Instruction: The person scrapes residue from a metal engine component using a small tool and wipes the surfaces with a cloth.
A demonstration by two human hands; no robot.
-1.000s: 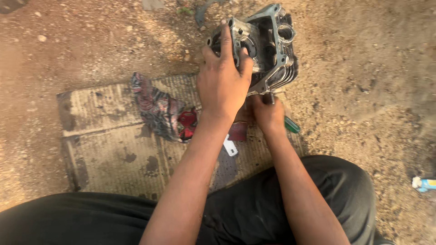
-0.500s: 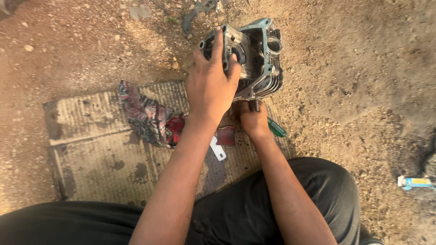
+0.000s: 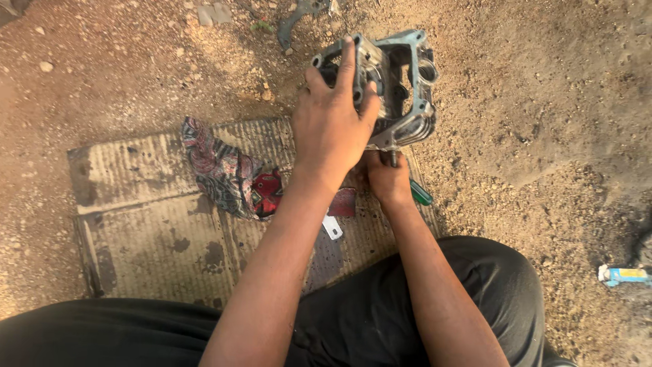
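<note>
Two bare hands work on a grey metal engine cylinder head (image 3: 401,88) that stands on sandy ground at the far edge of a worn corrugated mat (image 3: 136,224). The left hand (image 3: 333,129) lies spread over the near side of the casting, fingers hooked over its top rim and into its openings, gripping it. The right hand (image 3: 386,178) sits just below and partly under the left, clenched around a green-handled tool (image 3: 420,194), probably a screwdriver, whose thin shaft runs up to the underside of the cylinder head; the tip is hidden, so I cannot tell what it touches.

Left of the left forearm, a patterned rag (image 3: 217,170) lies crumpled on the mat, with a small red piece (image 3: 267,192) against its near edge. Between the two forearms a dark red flat scrap (image 3: 343,202) and a small white bracket-like part (image 3: 332,228) rest on the mat.

Beyond the cylinder head, a curved dark metal piece (image 3: 299,13) lies in the dirt. Well off to the right of the right arm, a small blue and white tube (image 3: 621,274) lies on the ground. Black trousers (image 3: 475,292) cover the person's legs below both arms.
</note>
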